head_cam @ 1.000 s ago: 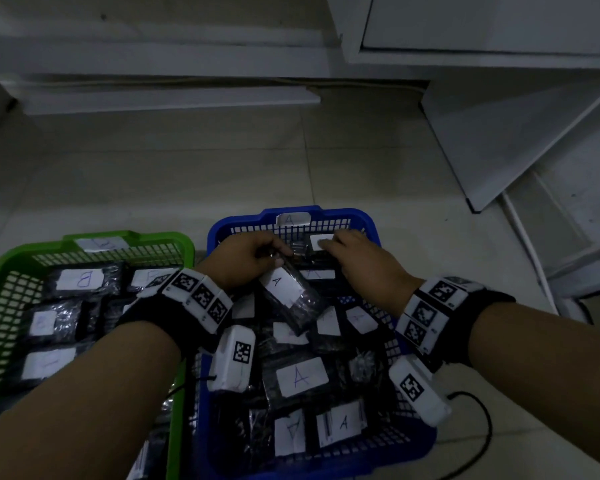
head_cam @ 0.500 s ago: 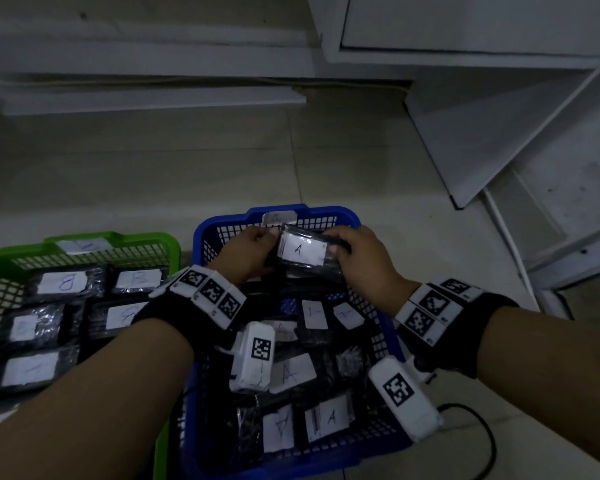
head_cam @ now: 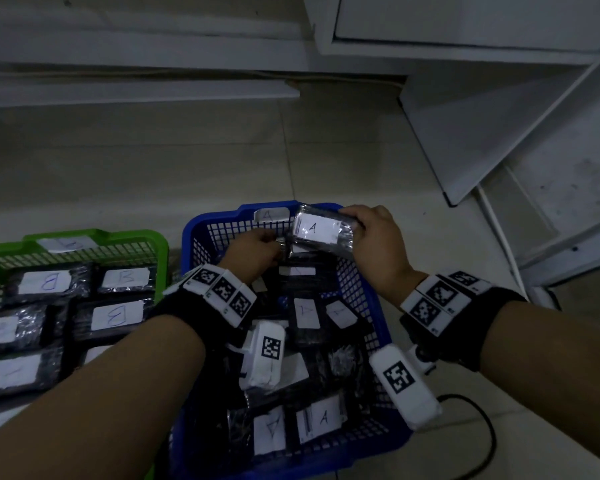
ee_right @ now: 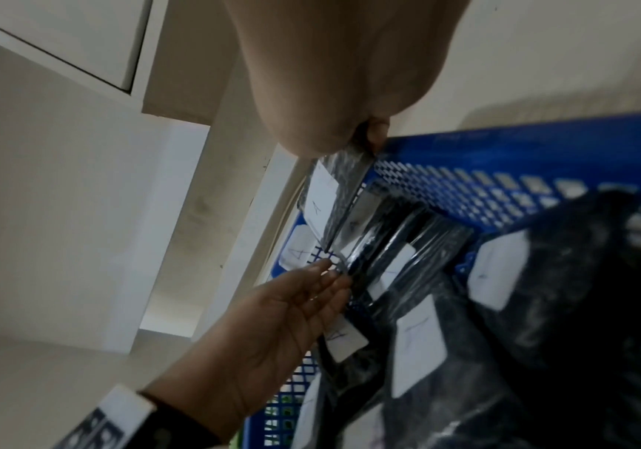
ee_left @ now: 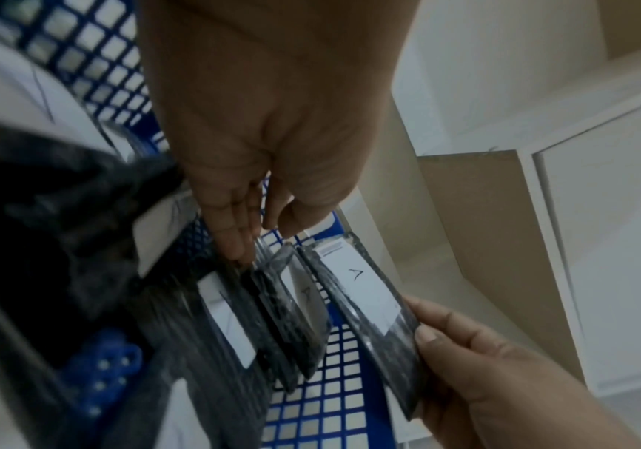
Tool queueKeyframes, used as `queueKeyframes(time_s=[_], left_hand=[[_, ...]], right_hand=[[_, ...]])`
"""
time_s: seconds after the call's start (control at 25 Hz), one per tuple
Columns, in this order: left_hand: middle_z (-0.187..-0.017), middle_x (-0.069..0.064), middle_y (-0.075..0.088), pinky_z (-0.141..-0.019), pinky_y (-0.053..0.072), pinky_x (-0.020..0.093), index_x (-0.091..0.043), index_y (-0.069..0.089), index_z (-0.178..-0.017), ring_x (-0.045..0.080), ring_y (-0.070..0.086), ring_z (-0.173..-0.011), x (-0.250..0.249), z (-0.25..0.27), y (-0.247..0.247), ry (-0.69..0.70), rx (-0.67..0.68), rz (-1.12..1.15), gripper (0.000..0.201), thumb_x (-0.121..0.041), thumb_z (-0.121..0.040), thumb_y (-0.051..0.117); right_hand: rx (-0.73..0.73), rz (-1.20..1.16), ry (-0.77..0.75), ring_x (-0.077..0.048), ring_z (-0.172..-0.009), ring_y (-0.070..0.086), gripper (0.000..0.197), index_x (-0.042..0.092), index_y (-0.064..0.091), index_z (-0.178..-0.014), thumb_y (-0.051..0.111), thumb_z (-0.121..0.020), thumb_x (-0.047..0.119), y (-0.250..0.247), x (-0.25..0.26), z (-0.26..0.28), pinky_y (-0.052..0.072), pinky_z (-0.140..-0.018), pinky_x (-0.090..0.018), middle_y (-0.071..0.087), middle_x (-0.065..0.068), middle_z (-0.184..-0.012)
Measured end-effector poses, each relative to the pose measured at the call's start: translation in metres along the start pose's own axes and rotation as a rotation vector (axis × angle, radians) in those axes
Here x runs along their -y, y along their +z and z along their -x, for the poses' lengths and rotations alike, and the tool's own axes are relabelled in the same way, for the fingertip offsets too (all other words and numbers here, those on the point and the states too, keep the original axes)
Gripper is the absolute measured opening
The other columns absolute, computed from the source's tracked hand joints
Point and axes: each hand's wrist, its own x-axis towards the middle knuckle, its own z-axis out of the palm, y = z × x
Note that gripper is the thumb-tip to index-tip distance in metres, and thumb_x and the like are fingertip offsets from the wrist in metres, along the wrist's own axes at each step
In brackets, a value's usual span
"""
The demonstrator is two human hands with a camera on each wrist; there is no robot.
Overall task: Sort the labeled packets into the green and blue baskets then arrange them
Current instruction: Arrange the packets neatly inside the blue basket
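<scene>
The blue basket sits in front of me with several black packets labelled A lying loose in it. My right hand pinches one A packet by its right end, above the basket's far edge. My left hand has straight fingers pressed against a few A packets standing on edge at the far end. In the right wrist view, the held packet hangs beside those upright ones. The green basket on the left holds B packets laid flat in rows.
A white cabinet with an open door stands at the right. A black cable curls on the tiled floor beside the blue basket. A low white ledge runs along the back.
The left hand has let go of the A packet and moved to the upright packets. The right hand alone has lifted that packet up and to the right.
</scene>
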Motion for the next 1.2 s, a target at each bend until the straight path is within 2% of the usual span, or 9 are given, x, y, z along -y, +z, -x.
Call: queueKeyframes(time_s=[0.24, 0.4, 0.6, 0.68, 0.76, 0.88, 1.0, 1.08, 1.2], left_hand=[[-0.096, 0.003, 0.067, -0.088, 0.05, 0.027, -0.011, 0.063, -0.108, 0.015, 0.063, -0.091, 0.001, -0.011, 0.02, 0.069, -0.157, -0.112, 0.037, -0.025, -0.076, 0.075], [-0.093, 0.001, 0.072, -0.091, 0.053, 0.032, -0.016, 0.066, -0.104, 0.015, 0.068, -0.091, 0.0, -0.01, 0.017, 0.013, -0.051, 0.0, 0.041, -0.022, -0.065, 0.077], [-0.102, 0.011, 0.063, -0.079, 0.045, 0.031, -0.013, 0.061, -0.105, 0.025, 0.056, -0.09, -0.001, 0.009, -0.024, 0.097, -0.36, -0.19, 0.022, -0.022, -0.088, 0.049], [-0.111, 0.016, 0.06, -0.082, 0.04, 0.033, -0.006, 0.061, -0.106, 0.032, 0.05, -0.099, -0.001, 0.015, -0.042, 0.196, -0.384, -0.314, 0.025, -0.014, -0.094, 0.04], [-0.103, 0.017, 0.06, -0.074, 0.04, 0.032, -0.004, 0.06, -0.103, 0.029, 0.051, -0.088, -0.001, 0.022, -0.051, 0.189, -0.366, -0.309, 0.027, -0.017, -0.095, 0.039], [-0.087, 0.01, 0.059, -0.058, 0.036, 0.028, -0.007, 0.06, -0.101, 0.015, 0.049, -0.065, 0.0, 0.028, -0.049, 0.135, -0.327, -0.333, 0.028, -0.027, -0.095, 0.042], [-0.088, 0.011, 0.057, -0.066, 0.041, 0.031, -0.003, 0.061, -0.101, 0.02, 0.051, -0.073, 0.0, 0.023, -0.042, 0.058, -0.226, -0.351, 0.034, -0.029, -0.095, 0.04], [-0.095, 0.014, 0.059, -0.079, 0.044, 0.035, -0.001, 0.061, -0.102, 0.026, 0.054, -0.086, 0.0, 0.02, -0.036, 0.032, -0.13, -0.339, 0.037, -0.029, -0.096, 0.039], [-0.102, 0.012, 0.064, -0.083, 0.044, 0.033, -0.008, 0.062, -0.095, 0.026, 0.058, -0.093, 0.001, 0.02, -0.023, 0.047, -0.032, -0.253, 0.03, -0.028, -0.095, 0.041]], right_hand=[[-0.009, -0.007, 0.007, -0.01, -0.09, 0.046, 0.035, 0.009, 0.059, -0.122, 0.04, -0.094, 0.0, -0.004, -0.011, 0.004, 0.025, -0.073, 0.012, 0.044, -0.006, -0.103], [0.021, -0.011, 0.026, -0.01, -0.09, 0.046, 0.039, 0.01, 0.059, -0.123, 0.042, -0.09, -0.003, -0.004, -0.011, 0.002, 0.026, -0.07, 0.012, 0.043, -0.005, -0.103], [0.005, -0.045, -0.054, -0.011, -0.081, 0.048, 0.031, 0.011, 0.059, -0.092, 0.04, -0.081, -0.011, 0.014, 0.002, 0.002, 0.035, -0.067, 0.001, 0.049, -0.008, -0.1], [0.057, -0.018, -0.14, -0.014, -0.081, 0.05, 0.031, 0.008, 0.061, -0.082, 0.041, -0.078, -0.015, 0.027, 0.005, -0.004, 0.036, -0.072, -0.003, 0.049, -0.007, -0.096], [0.143, 0.055, -0.194, -0.021, -0.085, 0.051, 0.033, 0.007, 0.062, -0.08, 0.042, -0.073, -0.018, 0.04, 0.004, -0.013, 0.042, -0.078, -0.017, 0.049, -0.006, -0.093], [0.207, 0.384, -0.268, -0.033, -0.097, 0.048, 0.027, 0.006, 0.065, -0.09, 0.053, -0.073, -0.011, 0.052, -0.005, -0.019, 0.048, -0.078, -0.042, 0.055, -0.013, -0.096], [0.242, 0.524, -0.376, -0.037, -0.098, 0.05, 0.032, 0.0, 0.065, -0.101, 0.059, -0.071, -0.009, 0.051, -0.014, -0.012, 0.05, -0.076, -0.045, 0.057, -0.019, -0.102], [0.328, 0.526, -0.394, -0.033, -0.105, 0.047, 0.04, 0.002, 0.057, -0.118, 0.054, -0.079, -0.007, 0.045, -0.015, -0.004, 0.048, -0.083, -0.043, 0.051, -0.017, -0.115], [0.443, 0.567, -0.39, -0.031, -0.112, 0.046, 0.045, 0.005, 0.046, -0.132, 0.048, -0.088, -0.001, 0.037, -0.017, 0.002, 0.046, -0.089, -0.039, 0.046, -0.016, -0.126]])
